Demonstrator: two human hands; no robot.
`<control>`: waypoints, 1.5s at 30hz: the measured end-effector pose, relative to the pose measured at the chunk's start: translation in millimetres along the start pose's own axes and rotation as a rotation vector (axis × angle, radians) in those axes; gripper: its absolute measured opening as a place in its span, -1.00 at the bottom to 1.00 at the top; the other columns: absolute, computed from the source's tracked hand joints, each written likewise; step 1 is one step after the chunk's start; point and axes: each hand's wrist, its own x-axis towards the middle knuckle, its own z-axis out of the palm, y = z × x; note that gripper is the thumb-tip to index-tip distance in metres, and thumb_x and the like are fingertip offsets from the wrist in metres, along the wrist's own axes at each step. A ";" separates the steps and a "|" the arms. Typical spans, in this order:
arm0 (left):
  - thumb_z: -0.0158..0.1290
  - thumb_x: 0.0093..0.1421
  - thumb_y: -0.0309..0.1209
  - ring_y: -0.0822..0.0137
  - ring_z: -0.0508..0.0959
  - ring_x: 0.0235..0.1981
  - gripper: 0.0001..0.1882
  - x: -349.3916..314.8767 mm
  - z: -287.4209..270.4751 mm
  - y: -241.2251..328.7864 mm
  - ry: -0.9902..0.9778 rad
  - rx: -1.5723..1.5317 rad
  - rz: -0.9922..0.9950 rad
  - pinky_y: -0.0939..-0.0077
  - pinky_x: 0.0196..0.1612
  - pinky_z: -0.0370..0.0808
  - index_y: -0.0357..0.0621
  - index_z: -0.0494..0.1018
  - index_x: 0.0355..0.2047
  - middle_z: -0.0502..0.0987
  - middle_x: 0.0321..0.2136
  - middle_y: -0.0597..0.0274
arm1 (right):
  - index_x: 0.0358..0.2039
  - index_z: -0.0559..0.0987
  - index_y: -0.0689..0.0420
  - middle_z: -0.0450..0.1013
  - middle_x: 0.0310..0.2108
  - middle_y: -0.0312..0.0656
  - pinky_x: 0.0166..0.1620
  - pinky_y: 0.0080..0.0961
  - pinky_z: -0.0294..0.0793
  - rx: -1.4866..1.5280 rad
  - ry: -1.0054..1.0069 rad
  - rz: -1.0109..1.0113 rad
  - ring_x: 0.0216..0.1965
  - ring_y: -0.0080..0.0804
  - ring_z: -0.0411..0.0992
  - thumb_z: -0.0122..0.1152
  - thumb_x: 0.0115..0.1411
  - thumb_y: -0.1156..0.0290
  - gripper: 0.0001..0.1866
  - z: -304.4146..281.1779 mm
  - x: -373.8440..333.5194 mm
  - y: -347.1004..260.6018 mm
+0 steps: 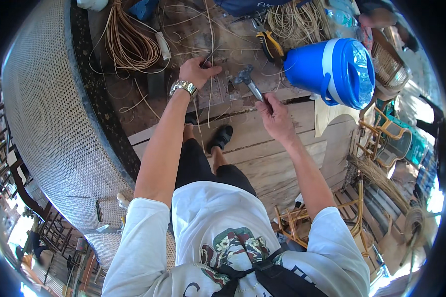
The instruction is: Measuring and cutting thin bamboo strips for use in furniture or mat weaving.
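Note:
My right hand (278, 118) is wrapped round the handle of a hammer (254, 90), its metal head lying low over the wooden work surface (223, 99). To the left, my left hand (197, 73), with a metal-banded watch (184, 88) on the wrist, rests at the surface with thumb and fingers pinched together. Something thin and dark shows at those fingertips, too small to make out. Thin cane strands lie around this hand, and one long cane strip (211, 94) runs just right of it. The hammer head is apart from my left hand.
A coil of brown cane (126, 44) lies far left, beside a large woven cane panel (49, 89). Pliers with yellow-black handles (268, 43) lie beyond the hammer, near a pale cane bundle (300, 22). A blue cooler jug (305, 64) stands at the right.

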 end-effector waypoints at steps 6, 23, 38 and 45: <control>0.36 -0.10 0.06 0.22 0.62 -0.43 -0.52 3.9 1.7 -5.0 0.006 -0.013 0.005 0.36 -0.26 0.51 -0.10 0.57 -0.45 0.63 -0.52 0.19 | 0.00 0.47 0.08 0.51 -0.23 -0.05 -0.23 -0.23 0.49 0.038 0.126 -0.027 -0.22 -0.02 0.50 0.05 0.37 0.29 -0.75 2.4 5.9 1.3; 0.36 -0.07 0.03 0.28 0.61 -0.44 -0.54 1.5 -1.7 9.5 -0.019 0.036 -0.002 0.39 -0.26 0.50 -0.12 0.57 -0.46 0.64 -0.51 0.18 | 0.17 0.42 -0.07 0.48 -0.18 -0.13 -0.39 -0.27 0.59 -0.566 0.191 -0.313 -0.36 -0.11 0.54 0.02 0.37 0.17 -0.61 18.7 10.3 34.5; 0.36 -0.08 0.03 0.20 0.64 -0.35 -0.52 4.0 -0.5 7.3 -0.006 0.033 0.010 0.33 -0.20 0.52 -0.13 0.58 -0.42 0.65 -0.46 0.14 | 0.13 0.44 -0.11 0.53 -0.15 -0.09 -0.23 -0.12 0.59 -0.400 0.177 -0.314 -0.26 0.06 0.55 0.03 0.36 0.15 -0.64 7.9 20.3 44.2; 0.35 -0.07 0.04 0.16 0.63 -0.38 -0.51 -4.3 0.0 0.1 0.076 0.044 -0.001 0.32 -0.23 0.51 -0.13 0.58 -0.41 0.65 -0.47 0.12 | 0.12 0.43 0.03 0.40 -0.06 -0.03 -0.13 -0.07 0.51 -0.484 0.401 -0.199 -0.15 0.08 0.47 0.03 0.33 0.31 -0.64 12.6 62.4 43.3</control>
